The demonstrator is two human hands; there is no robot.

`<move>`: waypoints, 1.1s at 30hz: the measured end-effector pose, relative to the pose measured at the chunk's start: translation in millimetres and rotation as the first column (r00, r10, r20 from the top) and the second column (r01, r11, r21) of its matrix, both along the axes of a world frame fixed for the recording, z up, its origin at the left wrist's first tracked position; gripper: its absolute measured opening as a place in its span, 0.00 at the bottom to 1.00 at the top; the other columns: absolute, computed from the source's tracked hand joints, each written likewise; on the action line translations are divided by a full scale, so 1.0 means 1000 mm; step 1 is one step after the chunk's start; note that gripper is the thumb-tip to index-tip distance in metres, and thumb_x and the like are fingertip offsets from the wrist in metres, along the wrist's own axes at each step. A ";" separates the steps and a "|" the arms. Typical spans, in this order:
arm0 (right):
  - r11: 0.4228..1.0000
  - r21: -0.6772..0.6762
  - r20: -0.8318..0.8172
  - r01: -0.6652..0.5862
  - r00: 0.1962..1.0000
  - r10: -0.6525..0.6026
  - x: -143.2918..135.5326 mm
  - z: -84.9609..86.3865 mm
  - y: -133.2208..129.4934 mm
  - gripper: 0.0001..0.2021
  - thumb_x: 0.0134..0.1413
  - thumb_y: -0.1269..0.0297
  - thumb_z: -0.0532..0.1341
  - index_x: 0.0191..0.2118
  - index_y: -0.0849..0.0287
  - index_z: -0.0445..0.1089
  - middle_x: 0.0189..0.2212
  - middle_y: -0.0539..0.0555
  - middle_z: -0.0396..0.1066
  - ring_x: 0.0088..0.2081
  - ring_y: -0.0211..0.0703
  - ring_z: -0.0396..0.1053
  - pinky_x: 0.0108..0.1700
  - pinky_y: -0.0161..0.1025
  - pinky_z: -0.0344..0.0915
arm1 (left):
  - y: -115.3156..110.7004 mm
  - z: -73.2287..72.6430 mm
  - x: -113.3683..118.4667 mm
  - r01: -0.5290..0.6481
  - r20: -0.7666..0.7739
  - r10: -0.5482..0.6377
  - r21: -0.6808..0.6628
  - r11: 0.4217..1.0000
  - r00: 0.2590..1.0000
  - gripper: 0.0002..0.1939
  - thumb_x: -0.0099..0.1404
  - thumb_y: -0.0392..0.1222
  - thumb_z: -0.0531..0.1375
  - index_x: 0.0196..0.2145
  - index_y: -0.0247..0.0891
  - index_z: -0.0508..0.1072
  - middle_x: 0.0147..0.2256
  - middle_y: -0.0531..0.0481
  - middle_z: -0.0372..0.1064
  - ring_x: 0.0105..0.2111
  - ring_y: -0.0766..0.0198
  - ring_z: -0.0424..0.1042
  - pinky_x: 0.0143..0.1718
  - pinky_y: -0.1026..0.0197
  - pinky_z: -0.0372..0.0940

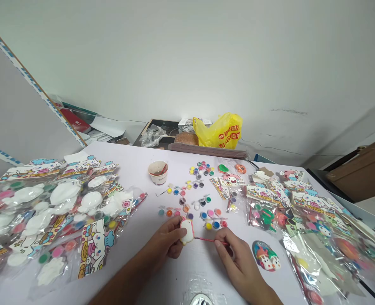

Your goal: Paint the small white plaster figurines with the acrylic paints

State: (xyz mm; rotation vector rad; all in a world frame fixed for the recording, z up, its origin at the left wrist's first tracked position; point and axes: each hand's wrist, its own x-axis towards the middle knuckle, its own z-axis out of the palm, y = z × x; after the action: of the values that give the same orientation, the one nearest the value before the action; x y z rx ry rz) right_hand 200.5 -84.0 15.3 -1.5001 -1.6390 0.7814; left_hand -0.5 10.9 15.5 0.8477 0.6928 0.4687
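Heaped along the left edge of the white table (181, 275): clear plastic packets (60, 195) with white plaster pieces, coloured paint pots and cartoon-printed cards inside. Toward the near left corner, one packet with a white plaster plaque (51, 271) showing through. Near the far edge, left of the middle, a paper cup (158, 179) with a red-handled brush (164, 168) leaning inside. Between cup and near edge, a left hand (171, 237) closed narrowly on a small white figurine (186, 232), thumb over the front, fingers behind; pink and yellow paint around the figurine's rim. From there toward the far edge, scattered strips of small paint pots (216, 224) in yellow, blue, orange, purple, black, green and red. At the near edge, a round object (201, 300) partly cut off from view. Beyond the far edge, right of the middle, a yellow plastic bag (219, 131) with red lettering. Toward the near edge, a right hand (235, 252) pinched around a red paintbrush (208, 240), pointing left, tip at the figurine's lower right side; contact too small to tell. Just right of that hand, a painted domed plaque (266, 256). Spread along the right edge, more plastic packets (301, 186) with printed cards and bright pieces.
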 end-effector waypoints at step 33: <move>0.984 -0.033 -0.179 0.176 0.968 -0.179 0.002 0.002 0.005 0.19 0.68 0.50 0.47 0.28 0.56 0.53 0.23 0.47 0.53 0.26 0.40 0.51 0.28 0.36 0.51 | 0.004 0.020 0.002 0.597 -0.628 -0.252 0.427 0.679 0.736 0.04 0.53 0.40 0.57 0.24 0.38 0.66 0.26 0.55 0.61 0.28 0.64 0.59 0.28 0.64 0.52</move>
State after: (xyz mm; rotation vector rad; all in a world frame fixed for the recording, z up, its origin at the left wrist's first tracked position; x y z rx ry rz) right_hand 202.7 -78.7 16.8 -1.5166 -1.3475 0.8084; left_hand 1.6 14.5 35.1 1.7710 0.8069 -0.0267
